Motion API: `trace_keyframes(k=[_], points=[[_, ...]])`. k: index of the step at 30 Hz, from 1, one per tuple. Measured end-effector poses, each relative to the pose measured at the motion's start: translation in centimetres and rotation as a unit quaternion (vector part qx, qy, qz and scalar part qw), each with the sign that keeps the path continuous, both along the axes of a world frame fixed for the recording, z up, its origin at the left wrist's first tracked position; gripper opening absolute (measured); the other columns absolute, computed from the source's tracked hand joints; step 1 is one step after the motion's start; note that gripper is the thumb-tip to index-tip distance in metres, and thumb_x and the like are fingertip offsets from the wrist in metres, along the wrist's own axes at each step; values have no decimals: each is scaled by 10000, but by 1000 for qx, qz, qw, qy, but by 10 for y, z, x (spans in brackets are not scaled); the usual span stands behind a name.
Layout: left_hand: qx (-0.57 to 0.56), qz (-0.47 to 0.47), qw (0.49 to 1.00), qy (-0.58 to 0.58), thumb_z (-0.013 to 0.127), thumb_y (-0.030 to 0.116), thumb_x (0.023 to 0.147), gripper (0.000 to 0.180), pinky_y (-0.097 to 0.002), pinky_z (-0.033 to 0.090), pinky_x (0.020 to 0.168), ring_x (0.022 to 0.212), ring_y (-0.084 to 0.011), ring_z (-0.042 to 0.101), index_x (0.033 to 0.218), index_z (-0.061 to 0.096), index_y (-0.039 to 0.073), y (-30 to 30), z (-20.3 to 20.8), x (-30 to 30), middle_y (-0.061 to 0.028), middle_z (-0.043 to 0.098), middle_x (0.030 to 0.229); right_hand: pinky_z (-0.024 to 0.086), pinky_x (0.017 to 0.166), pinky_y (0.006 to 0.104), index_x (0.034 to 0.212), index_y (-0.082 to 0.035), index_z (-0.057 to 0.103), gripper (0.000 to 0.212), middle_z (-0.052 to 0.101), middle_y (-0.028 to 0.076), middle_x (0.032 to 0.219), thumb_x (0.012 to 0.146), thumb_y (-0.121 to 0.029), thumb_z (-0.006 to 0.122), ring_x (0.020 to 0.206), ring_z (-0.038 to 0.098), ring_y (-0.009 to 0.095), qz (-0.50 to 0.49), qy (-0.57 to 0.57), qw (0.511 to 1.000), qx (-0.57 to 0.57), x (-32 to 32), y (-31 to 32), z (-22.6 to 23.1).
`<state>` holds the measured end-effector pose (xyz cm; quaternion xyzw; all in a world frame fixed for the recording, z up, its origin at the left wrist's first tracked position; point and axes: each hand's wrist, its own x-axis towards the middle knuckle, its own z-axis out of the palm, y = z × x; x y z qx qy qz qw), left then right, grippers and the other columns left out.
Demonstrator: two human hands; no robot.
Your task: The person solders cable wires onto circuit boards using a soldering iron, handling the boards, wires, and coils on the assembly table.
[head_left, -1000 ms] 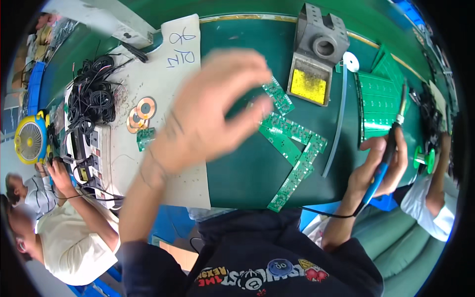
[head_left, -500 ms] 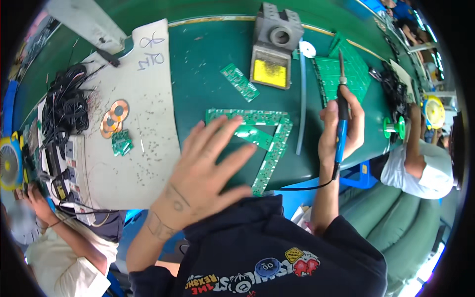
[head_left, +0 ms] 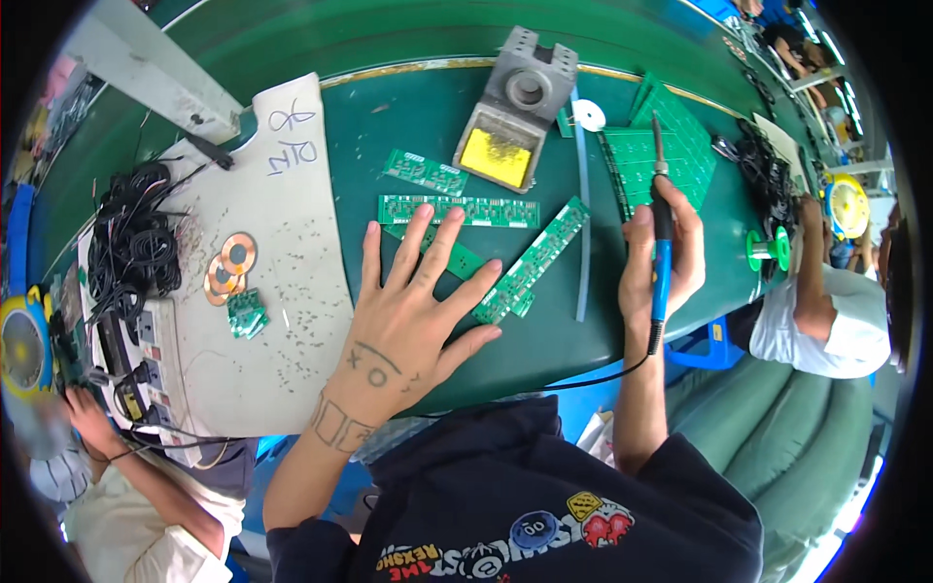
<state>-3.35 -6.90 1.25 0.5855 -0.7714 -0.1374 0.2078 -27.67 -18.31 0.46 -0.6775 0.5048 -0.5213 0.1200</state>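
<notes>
My left hand lies flat on the green bench mat with its fingers spread, fingertips resting on a short green circuit strip. Beyond it lies a long green circuit strip, and a second long strip runs diagonally to the right. A smaller board sits farther back. My right hand grips a blue-handled soldering iron, held upright with its tip pointing away, right of the diagonal strip. Its black cord trails down over the bench edge.
A grey iron stand with a yellow sponge stands at the back. Green board panels lie at back right. A white sheet on the left carries copper coils and a small board. Black cables pile at far left. People work on both sides.
My left hand came down from in front of the camera and settled flat on the strips. My right hand with the iron moved in from the far right toward the boards.
</notes>
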Motion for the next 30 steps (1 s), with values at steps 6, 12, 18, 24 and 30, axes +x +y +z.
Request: trace_keyframes(k=[6,12,18,24,30], points=[[-19,77,997,24,809,348,858,520,-681,170,1259,1553,-424,311,1321,703,138,22,6,12,-179,371,1671,488,715,284,1225,-36,714,322,720,104,1000,904,-24,688,771,597,164,8,3,1000,-7,2,-3,3],[-34,63,995,70,816,238,843,405,-675,200,1256,1534,-418,353,1199,719,72,20,-2,-7,-165,435,1632,488,706,275,1219,-39,724,315,730,98,993,905,-33,699,763,604,152,-11,-8,1000,5,3,3,3],[-89,34,991,91,801,73,787,251,-598,374,1166,1334,-359,541,1021,715,40,14,9,-14,-122,644,1391,512,689,266,1230,-35,726,316,744,98,1013,915,-38,705,753,633,155,-32,-3,999,-6,-2,0,0],[-177,101,973,110,788,-47,748,158,-263,471,567,576,-164,540,854,736,58,51,20,2,1,688,761,548,693,258,1249,-36,730,324,762,108,1092,927,-65,715,769,655,152,-48,-26,998,21,5,0,4],[54,330,883,330,821,-40,719,213,-251,513,598,658,-174,642,904,717,-13,137,32,2,-116,739,926,561,810,345,1165,-5,746,289,770,140,1041,878,-23,715,843,689,218,-40,65,997,-18,1,10,3]])
